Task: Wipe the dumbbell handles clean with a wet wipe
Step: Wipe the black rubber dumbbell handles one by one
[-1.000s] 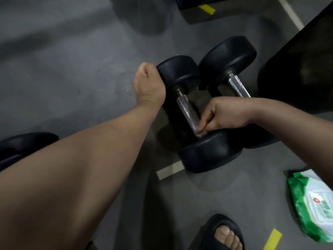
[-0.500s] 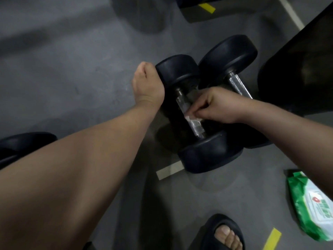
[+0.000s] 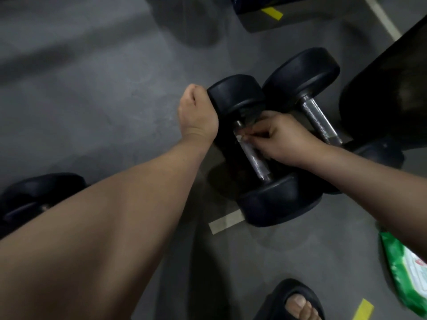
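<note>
1. Grey concrete floor [image 3: 92,100]. Two black dumbbells lie side by side on it, heads touching, probably parked together so one reach covers both.
2. Near dumbbell [image 3: 275,199]: steel handle [image 3: 254,160] runs toward the viewer, its lower half bare. Far dumbbell [image 3: 302,72]: no hand on it, far handle [image 3: 320,122] exposed.
3. Green pack [image 3: 406,269] lies on the floor under the right forearm, well apart from the dumbbells. Handy for a fresh sheet, I judge.
4. Left hand [image 3: 196,116]: curled, set against the outer side of the near dumbbell's far head, apparently to stop it rolling. Fingers hidden, so cannot tell grip from push.
5. Right hand [image 3: 284,139]: fingers bunched at the handle's far end, pinching the wipe.
6. Wipe [image 3: 239,138]: small white scrap at the fingertips, touching the handle just below the far head.
</note>
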`<state>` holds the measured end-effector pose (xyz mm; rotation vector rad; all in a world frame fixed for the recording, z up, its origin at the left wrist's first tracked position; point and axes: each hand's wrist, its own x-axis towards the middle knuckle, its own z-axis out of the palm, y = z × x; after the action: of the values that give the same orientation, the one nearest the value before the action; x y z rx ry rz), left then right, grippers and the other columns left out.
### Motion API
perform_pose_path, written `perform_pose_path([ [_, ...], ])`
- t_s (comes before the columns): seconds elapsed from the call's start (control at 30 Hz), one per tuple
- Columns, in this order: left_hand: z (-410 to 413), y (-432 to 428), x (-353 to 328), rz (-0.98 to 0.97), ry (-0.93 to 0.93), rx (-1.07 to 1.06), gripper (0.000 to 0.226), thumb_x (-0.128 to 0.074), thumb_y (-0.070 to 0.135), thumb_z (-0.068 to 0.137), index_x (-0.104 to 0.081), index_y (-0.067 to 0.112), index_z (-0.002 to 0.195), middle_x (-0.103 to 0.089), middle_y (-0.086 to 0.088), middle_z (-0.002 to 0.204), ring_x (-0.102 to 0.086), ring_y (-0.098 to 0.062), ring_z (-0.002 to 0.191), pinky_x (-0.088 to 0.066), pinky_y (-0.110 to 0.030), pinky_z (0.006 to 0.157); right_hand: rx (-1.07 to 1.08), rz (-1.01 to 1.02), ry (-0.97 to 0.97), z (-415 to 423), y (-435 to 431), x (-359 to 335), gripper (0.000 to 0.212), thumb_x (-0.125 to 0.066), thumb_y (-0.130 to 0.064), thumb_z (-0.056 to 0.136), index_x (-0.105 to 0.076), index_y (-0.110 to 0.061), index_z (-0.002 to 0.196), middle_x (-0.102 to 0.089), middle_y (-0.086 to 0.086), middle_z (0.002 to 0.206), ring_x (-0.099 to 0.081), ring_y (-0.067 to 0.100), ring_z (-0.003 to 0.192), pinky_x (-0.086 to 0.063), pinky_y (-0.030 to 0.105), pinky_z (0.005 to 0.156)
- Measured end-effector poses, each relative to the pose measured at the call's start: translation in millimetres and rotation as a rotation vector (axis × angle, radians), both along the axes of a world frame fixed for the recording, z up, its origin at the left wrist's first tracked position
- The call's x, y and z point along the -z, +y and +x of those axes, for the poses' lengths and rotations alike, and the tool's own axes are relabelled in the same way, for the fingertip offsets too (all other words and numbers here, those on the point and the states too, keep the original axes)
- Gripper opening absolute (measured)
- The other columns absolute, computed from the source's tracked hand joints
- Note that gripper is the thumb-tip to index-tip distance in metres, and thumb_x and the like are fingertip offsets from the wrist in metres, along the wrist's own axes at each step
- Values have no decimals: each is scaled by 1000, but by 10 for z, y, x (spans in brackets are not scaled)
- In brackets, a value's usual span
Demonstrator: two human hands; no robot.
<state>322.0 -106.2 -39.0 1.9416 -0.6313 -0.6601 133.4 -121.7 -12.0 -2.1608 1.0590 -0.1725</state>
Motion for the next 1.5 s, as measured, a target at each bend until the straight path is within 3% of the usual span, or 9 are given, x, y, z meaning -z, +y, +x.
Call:
perform_pose_path([
  [0.27,45,23,57,-67,47,17,28,-41,16,99,-50,13,73,-42,8,64,-36,-10,61,-29,-27,63,77,-43,-45,93,-15,52,21,-72,-33,92,-77,-30,113,-55,-16,89,-58,-2,87,-35,0,81],
  [0.37,56,66,11,-98,97,5,26,-40,27,87,-59,22,70,-53,12,63,-49,1,61,-37,-17,62,9,26,-40,23,-39,20,22,-74,-26,91,-77,-33,111,-62,-14,100,-62,0,96,-43,10,92],
  [0.47,84,91,8,-126,141,-30,28,-41,31,81,-66,27,68,-59,15,61,-52,-2,67,-43,-25,73,-140,171,20,-149,-21,-66,27,-78,-19,87,-77,-39,104,-65,-17,109,-63,-2,102,-45,18,99],
  [0.7,254,187,134,-101,128,-5,26,-43,5,101,-58,11,81,-50,-5,81,-39,-6,71,-34,-10,59,53,89,-124,67,91,62,19,-76,-32,89,-78,-34,108,-62,-24,93,-63,-7,93,-44,11,90],
  [0.87,327,279,-13,-9,83,53,38,-43,12,100,-54,20,65,-46,8,67,-41,-1,58,-32,-17,56,52,76,-118,152,162,78,19,-75,-28,91,-78,-32,109,-69,-9,108,-66,6,104,-50,24,98],
  [1.0,233,155,-184,-28,-42,136,30,-44,23,103,-71,10,98,-61,5,93,-50,-8,90,-34,-24,77,99,58,-126,256,199,93,17,-75,-22,89,-80,-29,104,-65,-5,109,-65,9,102,-49,21,96],
  [1.2,148,132,-174,115,-111,66,45,-45,28,99,-38,13,57,-35,-1,56,-42,-19,65,-28,-36,60,55,39,-97,216,226,71,16,-79,-19,86,-80,-28,99,-56,-18,96,-59,-4,86,-43,11,87],
  [1.33,152,168,-190,66,-71,60,45,-45,29,95,-32,14,55,-27,1,53,-31,-13,52,-29,-39,56,235,38,-156,403,202,115,10,-80,-28,86,-73,-33,81,-58,-13,86,-59,1,78,-45,18,77],
  [1.5,226,244,-150,51,-44,41,40,-42,37,88,-46,7,61,-32,-1,57,-36,-14,59,-35,-39,57,148,245,-239,222,242,101,11,-79,-14,86,-80,-18,97,-70,-10,99,-67,0,94,-50,16,86],
])
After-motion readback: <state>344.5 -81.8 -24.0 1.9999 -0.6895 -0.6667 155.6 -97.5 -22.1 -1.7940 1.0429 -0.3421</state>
